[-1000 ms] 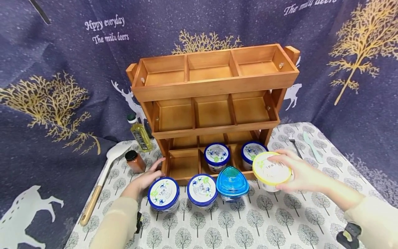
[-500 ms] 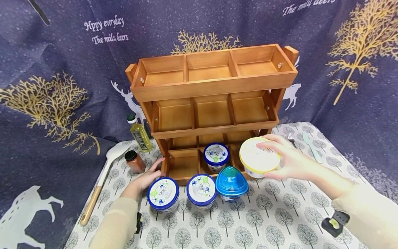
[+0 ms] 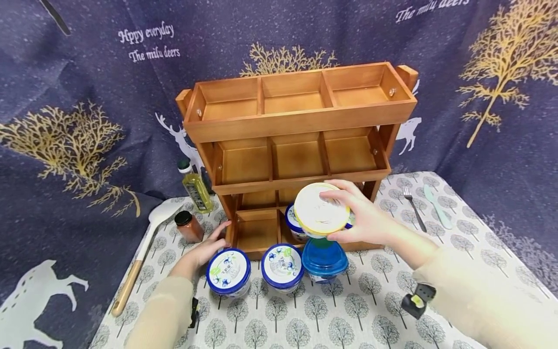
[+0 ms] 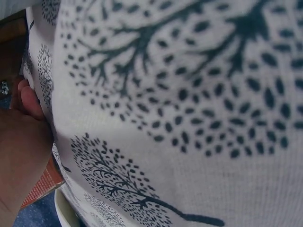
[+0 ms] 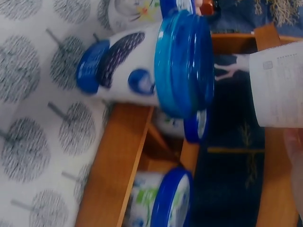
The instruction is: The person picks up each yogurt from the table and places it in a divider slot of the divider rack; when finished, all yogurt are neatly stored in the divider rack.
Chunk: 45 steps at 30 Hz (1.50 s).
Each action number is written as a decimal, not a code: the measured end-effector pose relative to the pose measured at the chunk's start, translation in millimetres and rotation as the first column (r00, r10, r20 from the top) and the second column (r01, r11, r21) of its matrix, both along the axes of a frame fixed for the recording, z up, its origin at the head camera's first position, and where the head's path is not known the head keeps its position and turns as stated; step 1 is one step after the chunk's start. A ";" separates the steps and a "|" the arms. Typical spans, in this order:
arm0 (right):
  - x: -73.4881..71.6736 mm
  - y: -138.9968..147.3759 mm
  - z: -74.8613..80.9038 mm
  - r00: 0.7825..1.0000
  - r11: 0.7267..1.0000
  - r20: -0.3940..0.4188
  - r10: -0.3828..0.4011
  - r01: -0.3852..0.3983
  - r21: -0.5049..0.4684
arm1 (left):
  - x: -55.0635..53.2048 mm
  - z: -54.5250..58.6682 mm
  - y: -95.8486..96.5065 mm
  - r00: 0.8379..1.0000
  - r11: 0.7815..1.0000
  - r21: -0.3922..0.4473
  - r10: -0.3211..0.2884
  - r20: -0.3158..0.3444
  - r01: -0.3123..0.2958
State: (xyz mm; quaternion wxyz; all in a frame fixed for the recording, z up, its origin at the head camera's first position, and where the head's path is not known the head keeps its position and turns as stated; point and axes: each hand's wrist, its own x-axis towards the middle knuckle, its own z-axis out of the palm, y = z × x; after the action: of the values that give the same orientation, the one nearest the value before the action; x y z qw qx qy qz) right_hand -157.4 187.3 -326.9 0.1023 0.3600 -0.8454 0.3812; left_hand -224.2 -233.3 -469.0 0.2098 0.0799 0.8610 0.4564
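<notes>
Yellow-rimmed tub [image 3: 315,211] hangs gripped in right hand [image 3: 363,216] — spread left hand [image 3: 207,250] touches rack edge [image 3: 235,233].

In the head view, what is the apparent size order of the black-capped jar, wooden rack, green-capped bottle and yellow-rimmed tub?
Wooden rack
Yellow-rimmed tub (nearer the camera)
Green-capped bottle
Black-capped jar

This looks like a home kitchen, with tablecloth [image 3: 279,334] at six o'clock, spoon [image 3: 147,242] at eight, knife [image 3: 438,207] at three.
</notes>
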 end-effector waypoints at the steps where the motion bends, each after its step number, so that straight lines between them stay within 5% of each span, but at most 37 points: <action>1: -1.0 -5.5 0.3 1.000 1.000 0.017 -0.006 0.006 0.005 | 0.3 0.2 0.1 1.000 1.000 0.002 0.001 0.001 -0.001; 11: -15.2 -54.3 -9.5 0.993 0.995 0.059 0.099 -0.098 -0.018 | -1.0 -1.7 -0.8 0.999 1.000 -0.005 0.020 0.025 -0.020; 24: -29.0 -107.6 -24.8 0.977 0.991 0.202 0.068 -0.090 0.100 | -2.7 -2.0 -3.9 1.000 1.000 -0.002 -0.004 0.011 0.004; 33: -35.4 -130.6 -35.2 0.961 0.975 0.275 -0.015 -0.047 0.218 | -5.3 -4.7 -1.4 0.999 1.000 -0.009 0.014 0.044 -0.014; 45: -46.2 -157.5 -36.8 0.912 0.962 0.369 -0.178 0.081 0.262 | -4.7 -0.4 -3.3 0.998 1.000 -0.024 -0.001 0.056 0.002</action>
State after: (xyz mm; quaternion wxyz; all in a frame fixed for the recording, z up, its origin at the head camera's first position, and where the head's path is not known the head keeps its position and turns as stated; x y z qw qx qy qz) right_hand -203.6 29.8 -363.7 -0.0871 0.2295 -0.9108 0.3318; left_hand -228.9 -236.7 -469.4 0.2351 0.0652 0.8601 0.4481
